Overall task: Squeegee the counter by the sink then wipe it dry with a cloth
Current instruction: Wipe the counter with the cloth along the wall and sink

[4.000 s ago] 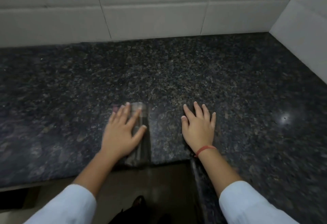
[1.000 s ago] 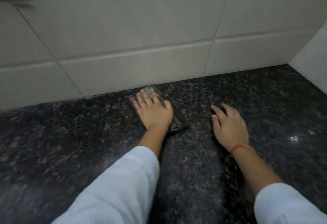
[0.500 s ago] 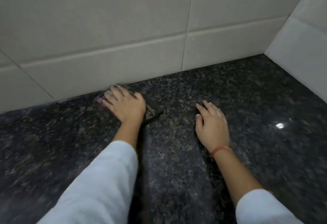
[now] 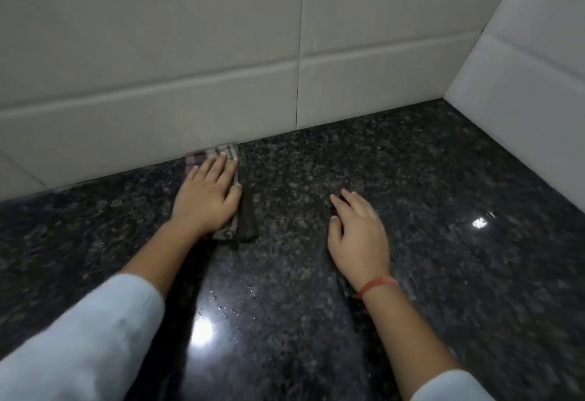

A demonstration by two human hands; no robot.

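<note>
A folded checked cloth (image 4: pixel 245 220) lies on the dark speckled granite counter (image 4: pixel 443 242), its far end touching the foot of the tiled back wall. My left hand (image 4: pixel 207 198) presses flat on top of the cloth, fingers together and pointing toward the wall. My right hand (image 4: pixel 359 236) rests palm-down on the bare counter to the right of the cloth, fingers slightly spread, holding nothing. A few small water drops (image 4: pixel 234 302) sit on the counter between my forearms. No squeegee or sink is in view.
The white tiled back wall (image 4: pixel 221 68) runs along the counter's far edge. A second tiled wall (image 4: pixel 522 90) closes the corner on the right. Bright light glares show on the counter near my left sleeve and at the right.
Over four seconds my left hand pushed the cloth from the counter's front edge up to the back wall. In the last half second it turned to point straight at the wall.
</note>
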